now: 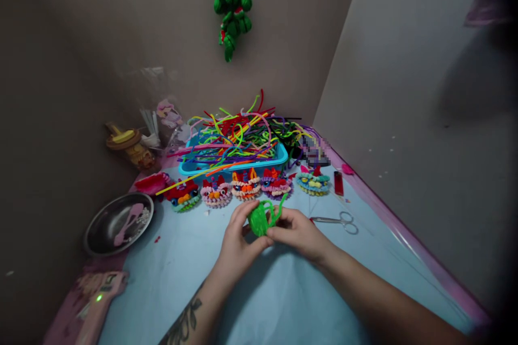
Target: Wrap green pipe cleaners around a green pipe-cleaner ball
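Observation:
Between my two hands, above the blue table cover, is a bright green pipe cleaner piece (258, 220), wound into a rounded shape with loose ends curling up on its right. My left hand (242, 234) is closed around its left side, fingers behind and thumb in front. Thumb and fingers of my right hand (297, 233) pinch the green strands at the right. Small scissors (338, 220) lie to the right of that hand. Behind my hands stands a row of several colourful pipe cleaner animal heads, among them an orange and white one (245, 185) and a teal one (313, 182).
A blue tray (232, 168) heaped with loose pipe cleaners stands at the back. On the left are a metal bowl (95, 232) with a pink tool inside and a pink glue gun (101, 302) with a green light. Green pipe cleaner pieces (232, 5) hang on the wall.

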`<act>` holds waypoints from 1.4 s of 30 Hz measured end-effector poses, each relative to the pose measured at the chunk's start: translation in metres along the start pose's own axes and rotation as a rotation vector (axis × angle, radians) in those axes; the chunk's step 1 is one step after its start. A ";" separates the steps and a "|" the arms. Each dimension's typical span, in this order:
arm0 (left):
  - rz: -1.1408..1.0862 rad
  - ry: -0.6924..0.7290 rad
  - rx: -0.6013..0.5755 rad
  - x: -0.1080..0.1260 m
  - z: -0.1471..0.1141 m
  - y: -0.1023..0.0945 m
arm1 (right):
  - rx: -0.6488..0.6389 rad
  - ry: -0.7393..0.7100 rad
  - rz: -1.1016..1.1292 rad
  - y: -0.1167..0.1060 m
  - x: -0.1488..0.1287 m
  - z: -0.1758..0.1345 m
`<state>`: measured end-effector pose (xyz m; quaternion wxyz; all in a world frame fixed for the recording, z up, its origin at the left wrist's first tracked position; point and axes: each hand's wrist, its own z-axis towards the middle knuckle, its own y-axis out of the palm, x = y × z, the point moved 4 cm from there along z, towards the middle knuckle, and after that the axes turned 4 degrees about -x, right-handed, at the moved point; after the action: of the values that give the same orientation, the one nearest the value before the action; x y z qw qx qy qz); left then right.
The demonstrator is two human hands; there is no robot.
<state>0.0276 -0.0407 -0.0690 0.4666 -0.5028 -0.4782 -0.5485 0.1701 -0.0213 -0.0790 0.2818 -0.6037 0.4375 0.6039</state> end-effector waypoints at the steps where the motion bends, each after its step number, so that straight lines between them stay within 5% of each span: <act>1: -0.006 -0.007 -0.013 -0.001 0.000 0.000 | 0.002 0.000 0.002 0.001 -0.001 0.000; 13: 0.088 0.047 -0.092 -0.004 0.002 -0.004 | -0.079 -0.068 -0.071 -0.002 -0.006 0.001; 18: 0.036 -0.055 -0.090 -0.010 0.003 -0.006 | 0.334 -0.310 -0.478 -0.029 -0.019 -0.003; 25: -0.019 -0.172 -0.272 -0.015 0.000 -0.001 | 0.264 -0.728 -0.971 -0.022 -0.035 -0.012; 36: 0.301 -0.012 -0.244 -0.018 0.004 0.002 | 0.239 -0.841 -0.795 -0.009 -0.036 -0.025; 42: 0.351 0.056 -0.229 -0.015 0.005 0.002 | 0.220 -0.637 -0.640 -0.004 -0.032 -0.016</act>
<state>0.0307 -0.0359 -0.0840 0.5076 -0.6127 -0.3048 -0.5234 0.1850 -0.0275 -0.0465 0.6366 -0.4591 0.1823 0.5922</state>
